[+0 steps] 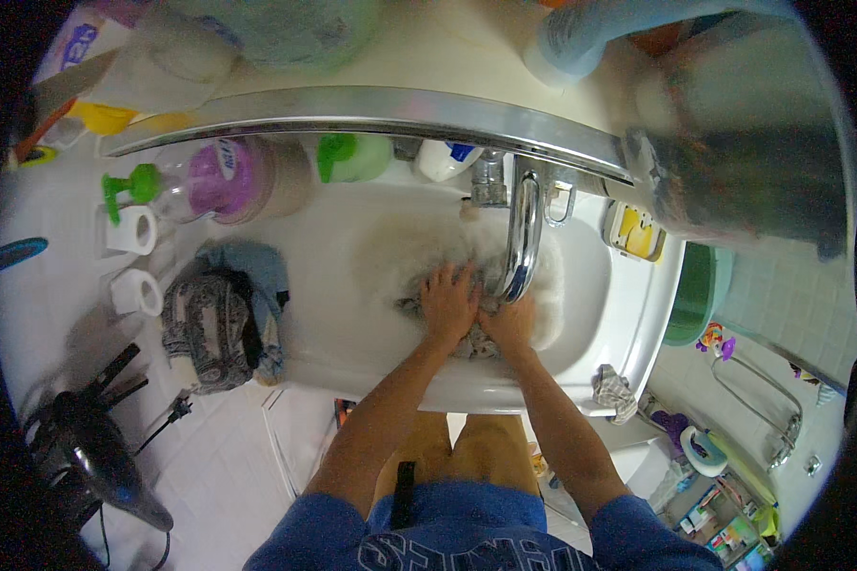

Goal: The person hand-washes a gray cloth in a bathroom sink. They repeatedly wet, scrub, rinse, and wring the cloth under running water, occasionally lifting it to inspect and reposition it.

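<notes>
A wet, patterned grey cloth (484,347) lies bunched in the white washbasin (328,300), in cloudy, greyish water. My left hand (448,305) is spread over the cloth, palm down, its fingers slightly apart. Against its inner side rests my right hand (510,325), also on the cloth, with its fingers partly hidden beneath the spout. The chrome faucet (525,232) reaches from the back of the basin over my right hand. Much of the cloth is covered by both hands.
Left of the basin are bunched dark and blue clothes (214,325). A pump bottle (218,178) and a green-capped bottle (357,157) stand behind. At right are a soap dish (635,230) and a checked cloth (614,392). A hair dryer (100,457) hangs at left.
</notes>
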The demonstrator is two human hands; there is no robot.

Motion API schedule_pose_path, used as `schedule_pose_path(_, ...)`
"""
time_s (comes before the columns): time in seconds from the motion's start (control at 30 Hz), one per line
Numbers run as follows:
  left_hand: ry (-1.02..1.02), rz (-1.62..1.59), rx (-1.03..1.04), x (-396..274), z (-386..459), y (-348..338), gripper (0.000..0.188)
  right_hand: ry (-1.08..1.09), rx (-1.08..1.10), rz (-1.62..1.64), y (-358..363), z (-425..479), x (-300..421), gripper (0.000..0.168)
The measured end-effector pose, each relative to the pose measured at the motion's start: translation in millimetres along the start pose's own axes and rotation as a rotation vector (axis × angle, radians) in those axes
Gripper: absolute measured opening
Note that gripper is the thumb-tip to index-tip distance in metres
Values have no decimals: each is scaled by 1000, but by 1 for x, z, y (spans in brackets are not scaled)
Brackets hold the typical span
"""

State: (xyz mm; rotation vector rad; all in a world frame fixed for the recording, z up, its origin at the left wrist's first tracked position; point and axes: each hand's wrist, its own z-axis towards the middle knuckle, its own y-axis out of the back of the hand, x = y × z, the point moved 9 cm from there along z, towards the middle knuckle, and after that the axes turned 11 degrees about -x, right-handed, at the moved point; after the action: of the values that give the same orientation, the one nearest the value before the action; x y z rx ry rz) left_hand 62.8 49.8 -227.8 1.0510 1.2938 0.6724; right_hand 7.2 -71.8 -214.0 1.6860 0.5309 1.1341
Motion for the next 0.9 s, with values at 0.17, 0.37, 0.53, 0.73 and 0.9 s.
schedule_pose_path(0.17,108,-177,254,16,34,-38,34,135,-42,97,-24,23,-3,81)
schedule_pose_path(0.37,270,-495,175,23,71,-27,49,-304,117,584,-18,38,-10,27)
schedule_pose_path(0.53,-51,-112,111,-13,4,27,42,-40,12,261,8,-11,9,38)
schedule_pose_path(0.73,-112,-28,107,16,-1,-18,34,97,-134,56,-20,-3,29,41)
schedule_pose_path(0.9,-39,-51,104,17,30,-36,30,3,-20,155,-52,34,0,29)
